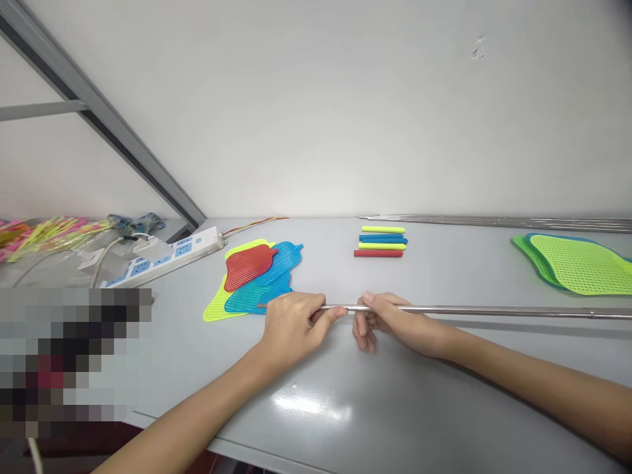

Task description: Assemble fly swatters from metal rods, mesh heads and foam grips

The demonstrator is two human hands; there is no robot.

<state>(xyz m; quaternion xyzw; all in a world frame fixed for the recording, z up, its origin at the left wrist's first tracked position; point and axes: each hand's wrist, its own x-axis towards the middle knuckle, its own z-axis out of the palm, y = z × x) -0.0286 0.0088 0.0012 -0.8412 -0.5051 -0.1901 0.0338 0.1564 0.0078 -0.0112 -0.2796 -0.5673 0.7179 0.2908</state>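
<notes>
A long, thin telescopic metal rod [474, 310] lies level across both hands, running out of view on the right. My left hand [296, 322] is closed around the rod near its thin left end, which pokes out beyond the knuckles. Just to the right, my right hand [380, 319] pinches the rod between thumb and forefinger, its other fingers curled below. Beyond my left hand lie mesh fly swatter heads in red [249, 265], blue [261, 293] and yellow [220, 306], overlapping one another. Several coloured plastic handles [380, 245] lie in a row behind my right hand.
A bundle of thin metal rods [494, 221] rests along the wall. Green, blue and yellow swatter heads [577, 266] are stacked at right. On the left are a white power strip [172, 255] with plugs and cables, bagged colourful items [54, 234], and a blurred-out patch.
</notes>
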